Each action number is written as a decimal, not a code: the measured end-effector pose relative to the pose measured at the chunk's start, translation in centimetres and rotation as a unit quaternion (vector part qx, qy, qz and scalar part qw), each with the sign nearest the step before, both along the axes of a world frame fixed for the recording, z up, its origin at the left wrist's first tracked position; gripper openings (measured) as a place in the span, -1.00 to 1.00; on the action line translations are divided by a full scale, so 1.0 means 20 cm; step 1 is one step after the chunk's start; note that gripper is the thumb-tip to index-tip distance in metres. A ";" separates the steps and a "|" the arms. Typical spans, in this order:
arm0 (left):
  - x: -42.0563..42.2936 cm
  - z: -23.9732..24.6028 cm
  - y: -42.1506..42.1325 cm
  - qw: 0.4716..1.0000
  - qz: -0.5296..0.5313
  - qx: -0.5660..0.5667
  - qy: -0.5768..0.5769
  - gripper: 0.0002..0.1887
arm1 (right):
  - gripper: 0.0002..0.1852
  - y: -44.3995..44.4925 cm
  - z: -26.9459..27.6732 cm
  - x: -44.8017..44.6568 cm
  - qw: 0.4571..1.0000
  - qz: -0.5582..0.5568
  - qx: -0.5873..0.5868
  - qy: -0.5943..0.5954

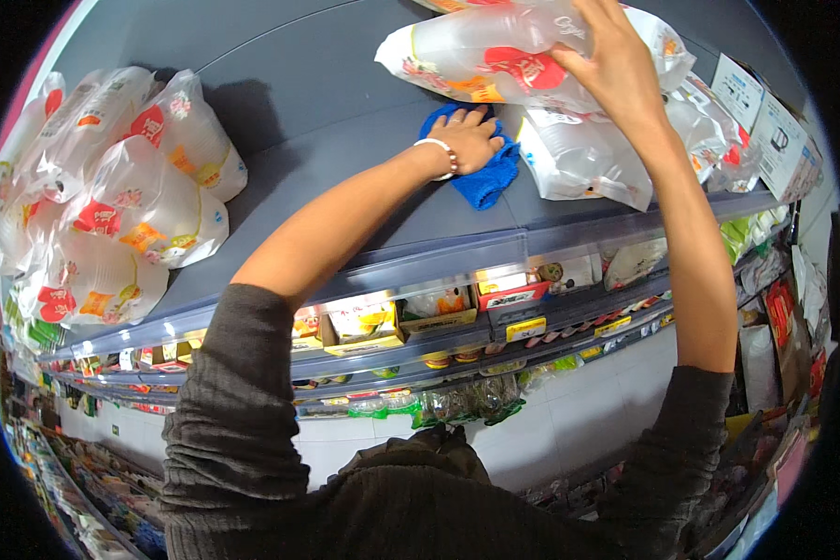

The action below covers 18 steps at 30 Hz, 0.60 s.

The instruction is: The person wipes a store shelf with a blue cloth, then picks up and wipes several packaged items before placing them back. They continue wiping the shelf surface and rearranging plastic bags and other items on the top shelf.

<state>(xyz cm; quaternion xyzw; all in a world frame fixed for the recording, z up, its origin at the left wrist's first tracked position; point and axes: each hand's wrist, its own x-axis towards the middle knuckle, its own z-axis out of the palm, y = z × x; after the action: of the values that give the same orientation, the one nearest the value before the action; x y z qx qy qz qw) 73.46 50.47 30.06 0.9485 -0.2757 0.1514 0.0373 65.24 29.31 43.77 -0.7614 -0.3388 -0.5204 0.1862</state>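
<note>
On the grey top shelf point(336, 91), my left hand point(467, 140) lies spread over a blue cloth point(486, 183), pressing it flat to the surface; a beaded bracelet circles that wrist. My right hand point(612, 66) grips a plastic-wrapped pack of clear disposable cups point(462, 59) from above, its fingertips partly cut off by the picture's top edge. This pack lies on its side, tilted, above another wrapped cup pack point(574, 150) just right of the cloth. Whether the two packs touch cannot be told.
A heap of wrapped cup packs point(112, 182) stands at the left. Printed cardboard boxes point(784, 147) are at the right end. A clear raised strip point(448, 255) runs along the shelf's front edge. Lower shelves hold boxed and bagged goods point(364, 322).
</note>
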 end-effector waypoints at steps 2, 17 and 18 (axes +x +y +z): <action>0.05 0.05 0.12 0.997 -0.027 0.045 0.049 -0.42 | -0.58 0.02 0.00 0.01 1.000 -0.008 0.007 0.022; -0.09 -0.10 1.48 0.927 0.364 0.071 0.062 -0.39 | -0.56 0.02 -0.02 0.02 1.000 0.011 -0.008 -0.003; -0.13 -0.10 1.30 0.933 0.349 0.049 0.075 -0.38 | -0.56 0.01 -0.04 0.03 1.000 0.003 -0.014 0.006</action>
<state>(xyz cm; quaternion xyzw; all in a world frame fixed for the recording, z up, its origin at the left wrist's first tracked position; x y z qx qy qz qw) 70.81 76.52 27.96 0.9942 0.0691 0.0690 -0.0441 65.90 29.48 42.98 -0.7660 -0.3473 -0.5104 0.1789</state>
